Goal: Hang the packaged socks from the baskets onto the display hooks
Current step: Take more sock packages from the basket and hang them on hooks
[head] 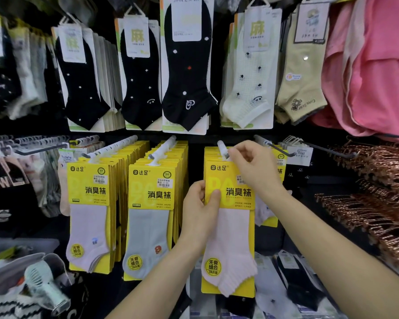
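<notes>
Sock pack (230, 226), yellow card with pink sock, at the lower row's third hook (222, 147).
Long axis upright. Top tab meets the hook's near tip, and the hook runs far into the rack. Right hand (253, 171), nearest the hook, pinches the tab. Left hand (199, 210) pinches the card's left edge. Printed: 达足, 消臭袜, 无骨缝合. Neighbouring packs (152, 199) show SGS.

front pack (230, 226) hang hole prob. behind right fingers (240, 155), price label (239, 179) half covered, far-left socks (0, 88) blurred
</notes>
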The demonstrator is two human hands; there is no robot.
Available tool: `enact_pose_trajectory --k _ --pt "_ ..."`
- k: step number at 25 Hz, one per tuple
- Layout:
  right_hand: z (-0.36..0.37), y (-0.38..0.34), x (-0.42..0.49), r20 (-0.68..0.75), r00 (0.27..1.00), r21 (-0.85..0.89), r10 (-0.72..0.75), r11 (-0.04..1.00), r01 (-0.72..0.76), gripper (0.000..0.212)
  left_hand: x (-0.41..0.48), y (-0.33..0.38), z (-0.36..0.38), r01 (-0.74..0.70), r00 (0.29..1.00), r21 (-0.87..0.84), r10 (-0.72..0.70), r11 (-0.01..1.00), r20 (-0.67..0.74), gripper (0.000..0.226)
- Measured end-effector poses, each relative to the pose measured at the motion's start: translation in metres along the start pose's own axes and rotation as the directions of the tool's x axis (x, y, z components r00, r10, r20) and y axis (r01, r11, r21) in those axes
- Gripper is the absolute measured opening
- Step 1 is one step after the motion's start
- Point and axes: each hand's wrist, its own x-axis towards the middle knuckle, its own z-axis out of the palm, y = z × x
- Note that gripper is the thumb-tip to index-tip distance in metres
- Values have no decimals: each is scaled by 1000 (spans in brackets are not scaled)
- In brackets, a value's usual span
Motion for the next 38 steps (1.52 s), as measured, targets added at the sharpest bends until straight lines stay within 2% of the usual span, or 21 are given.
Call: enact_pose_trajectory --k 3,7,10,12,14,16,19,24,27,31,34,38 --pt "3 5 5 -3 997 38 73 997 -73 17 1 -5 0 23 1000 11 -23 1000 0 21" --pt "6 17 7 -39 999 -107 35 994 -39 4 8 -20 1 88 996 74 -85 993 -37 14" --pt "5 36 -6 -79 987 -74 137 987 -143 36 7 -31 3 143 988 178 -130 973 -85 20" --pt "6 48 -19 -39 972 -41 232 972 -233 50 4 -35 6 116 988 237 -87 964 -128 32" --pt "9 57 -28 37 958 -18 285 959 -284 57 12 -29 9 51 993 289 -18 956 -115 48" --pt "12 59 -25 102 957 34 273 960 -277 58 33 -15 14 30 998 250 -16 968 -59 58" --pt "20 55 -17 176 952 144 249 951 -275 59 60 2 21 83 996 97 -87 992 35 57" --pt "32 57 -19 186 946 327 264 892 -313 77 66 -13 19 111 992 10 -111 994 61 57" --pt "34 69 -23 208 935 404 287 845 -349 78 65 -28 16 141 986 -64 -135 988 93 56" --pt "45 83 -45 207 923 385 324 840 -382 50 37 -61 17 216 971 -107 -202 971 125 52" --pt "48 85 -56 213 922 388 324 837 -384 61 28 -72 15 247 964 -160 -226 956 137 50" --pt "38 83 -64 239 925 360 296 858 -367 53 20 -76 9 279 957 -186 -258 942 131 40"
